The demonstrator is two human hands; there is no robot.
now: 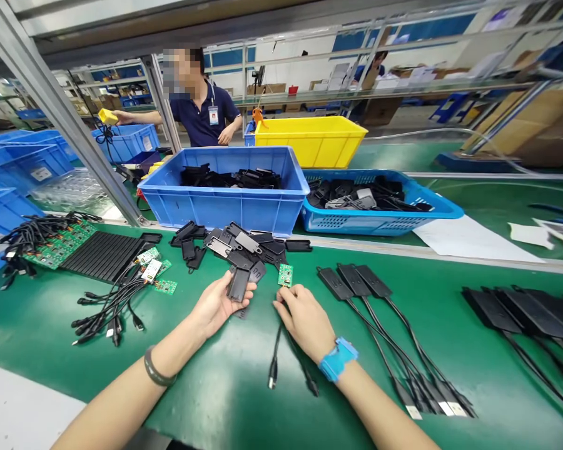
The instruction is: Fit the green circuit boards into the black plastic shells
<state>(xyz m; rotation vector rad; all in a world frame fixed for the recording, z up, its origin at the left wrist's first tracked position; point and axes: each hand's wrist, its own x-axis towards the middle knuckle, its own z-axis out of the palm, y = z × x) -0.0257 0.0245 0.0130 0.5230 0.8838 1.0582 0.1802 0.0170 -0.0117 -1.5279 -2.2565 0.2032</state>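
My left hand (218, 305) grips a black plastic case half (239, 284) between thumb and fingers, just in front of a heap of loose black case parts (244, 244). My right hand (304, 319) is closed around the wires of a green circuit board (285, 275), which sticks out beyond the fingertips. Two black cable ends with plugs (273, 372) hang down from under that hand onto the table. Right of it lie several closed black cases with cables (356, 281), side by side.
A blue bin (220, 209) and a blue basket (380, 222) of black parts stand behind the heap. At left are loose boards with cables (117, 306) and a row of black cases (101, 256). Across the bench a co-worker (204, 112) holds a yellow object (107, 117).
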